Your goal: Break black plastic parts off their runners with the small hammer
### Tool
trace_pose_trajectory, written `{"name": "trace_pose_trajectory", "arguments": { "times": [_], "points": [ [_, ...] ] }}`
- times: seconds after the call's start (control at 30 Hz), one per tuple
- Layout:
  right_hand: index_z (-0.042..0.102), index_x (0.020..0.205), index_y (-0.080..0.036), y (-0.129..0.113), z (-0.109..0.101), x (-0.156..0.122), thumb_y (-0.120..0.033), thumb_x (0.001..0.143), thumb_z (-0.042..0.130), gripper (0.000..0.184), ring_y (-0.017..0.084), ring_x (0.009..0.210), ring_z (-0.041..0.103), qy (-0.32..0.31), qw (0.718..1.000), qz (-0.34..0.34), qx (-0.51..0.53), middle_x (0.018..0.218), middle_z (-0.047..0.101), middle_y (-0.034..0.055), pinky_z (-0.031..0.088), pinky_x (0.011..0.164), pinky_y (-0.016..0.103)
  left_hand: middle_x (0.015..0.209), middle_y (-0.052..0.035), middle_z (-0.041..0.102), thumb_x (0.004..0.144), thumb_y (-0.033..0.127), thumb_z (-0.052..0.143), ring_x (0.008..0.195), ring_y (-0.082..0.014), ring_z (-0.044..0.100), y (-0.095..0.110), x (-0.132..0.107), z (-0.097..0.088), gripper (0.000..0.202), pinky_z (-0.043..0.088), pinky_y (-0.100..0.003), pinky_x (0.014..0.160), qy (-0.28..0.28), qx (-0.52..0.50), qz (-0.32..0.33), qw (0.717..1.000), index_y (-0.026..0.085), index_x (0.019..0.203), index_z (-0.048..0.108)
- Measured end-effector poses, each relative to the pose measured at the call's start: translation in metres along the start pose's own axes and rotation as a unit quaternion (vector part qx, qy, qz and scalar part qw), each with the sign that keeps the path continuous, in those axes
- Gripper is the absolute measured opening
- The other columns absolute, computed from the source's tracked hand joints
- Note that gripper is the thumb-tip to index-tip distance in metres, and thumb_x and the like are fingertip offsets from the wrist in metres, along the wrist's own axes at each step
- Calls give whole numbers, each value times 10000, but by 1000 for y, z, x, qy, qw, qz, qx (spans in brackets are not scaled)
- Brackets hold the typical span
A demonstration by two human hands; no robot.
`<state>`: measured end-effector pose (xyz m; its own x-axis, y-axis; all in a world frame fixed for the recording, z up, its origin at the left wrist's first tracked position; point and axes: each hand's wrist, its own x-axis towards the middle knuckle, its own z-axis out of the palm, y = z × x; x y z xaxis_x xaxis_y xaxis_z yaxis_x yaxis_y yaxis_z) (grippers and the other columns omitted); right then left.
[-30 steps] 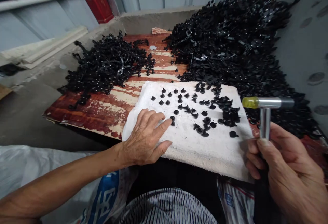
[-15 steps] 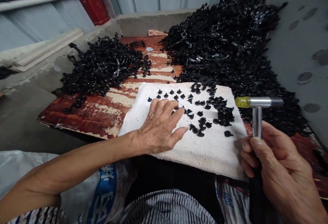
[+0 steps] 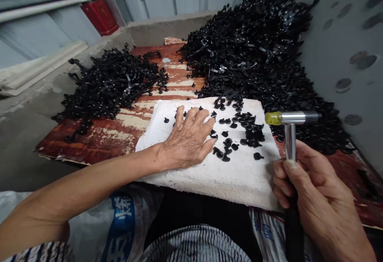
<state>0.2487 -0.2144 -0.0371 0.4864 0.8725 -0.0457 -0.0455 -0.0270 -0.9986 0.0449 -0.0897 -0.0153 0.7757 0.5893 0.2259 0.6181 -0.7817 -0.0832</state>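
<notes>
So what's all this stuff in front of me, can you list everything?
white slab: one, white, centre, lying on the board
small black pieces: many, black, scattered over the slab
left heap: one, black tangled parts, left on the board
right heap: one, larger, black, far right by the wall
board: one, worn red-brown, under slab and heaps
small hammer: one, silver with a yellow tip, over the slab's right edge
red box: one, red, far left against the wall
sack: at least one, white with blue print, near edge
left hand: flat on the slab, fingers among the pieces
right hand: gripping the hammer's handle
</notes>
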Motion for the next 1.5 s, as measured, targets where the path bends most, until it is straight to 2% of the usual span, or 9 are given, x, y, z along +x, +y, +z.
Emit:
{"name": "trace_pose_trajectory", "arguments": {
  "times": [0.2, 0.43, 0.57, 0.7, 0.8, 0.97, 1.1, 1.27, 1.5],
  "points": [
    [599, 1218, -327, 3, -3, 0, -447, 827, 705, 422, 110, 426, 394, -2, 1000, -2, 11, 640, 492, -46, 357, 287, 191, 1174, -135, 567, 863, 71, 449, 1050, -285, 442, -6, -7, 2, 281, 336, -498, 926, 23, 3, 11, 1000, 172, 1035, 647],
    [593, 1221, -316, 5, -3, 0, -428, 820, 715, 434, 108, 426, 409, -1, 1000, 1, 12, 654, 507, -45, 369, 289, 191, 1057, -90, 586, 869, 78, 490, 972, -245, 428, -18, 16, 9, 214, 349, -434, 859, 13, -55, 19, 998, 180, 898, 676],
    [595, 1214, -304, 4, -2, 0, -429, 811, 722, 441, 107, 425, 408, 0, 1000, 3, 12, 653, 505, -45, 370, 288, 193, 1017, -79, 581, 866, 82, 493, 955, -233, 425, -20, 21, 1, 210, 349, -416, 835, -22, -100, 14, 995, 179, 823, 675],
    [591, 1223, -319, 4, -3, 0, -436, 824, 706, 432, 109, 425, 411, -3, 1000, -1, 10, 655, 510, -45, 372, 288, 193, 1004, -70, 563, 854, 95, 502, 954, -219, 433, -15, 18, -10, 196, 362, -394, 827, -94, -171, 5, 981, 167, 759, 657],
    [588, 1221, -333, 3, -3, 0, -428, 829, 703, 420, 110, 422, 410, 0, 1000, -7, 11, 656, 510, -47, 371, 286, 194, 1005, -79, 558, 865, 119, 498, 954, -226, 430, -10, 16, -13, 183, 366, -403, 830, -110, -160, -4, 981, 159, 775, 652],
    [588, 1229, -303, 3, -2, 0, -429, 824, 711, 442, 111, 424, 406, 1, 1000, 9, 11, 645, 502, -46, 369, 287, 200, 997, -91, 554, 879, 112, 469, 930, -235, 432, -5, 14, -10, 194, 372, -407, 804, -56, -98, -30, 993, 159, 849, 655],
    [594, 1211, -311, 2, -2, 0, -431, 823, 712, 422, 110, 419, 406, -1, 1000, -2, 13, 638, 500, -49, 365, 284, 195, 1042, -87, 562, 849, 48, 449, 952, -244, 426, 1, 9, -5, 270, 365, -421, 826, -19, -66, -1, 998, 179, 912, 676],
    [600, 1187, -289, 1, -2, 0, -432, 806, 723, 424, 107, 417, 408, 5, 1000, 0, 9, 639, 503, -48, 366, 283, 191, 1061, -96, 564, 798, 3, 466, 952, -251, 419, 9, 8, -4, 304, 355, -449, 849, -13, -42, 36, 998, 179, 923, 681],
    [575, 1220, -321, 2, -3, -1, -432, 819, 709, 438, 112, 427, 405, 0, 1000, 13, 20, 641, 509, -52, 369, 294, 191, 1056, -83, 558, 843, 44, 475, 971, -237, 427, -6, 26, -5, 257, 357, -411, 840, -23, -72, 46, 996, 186, 917, 675]
  ]
}}
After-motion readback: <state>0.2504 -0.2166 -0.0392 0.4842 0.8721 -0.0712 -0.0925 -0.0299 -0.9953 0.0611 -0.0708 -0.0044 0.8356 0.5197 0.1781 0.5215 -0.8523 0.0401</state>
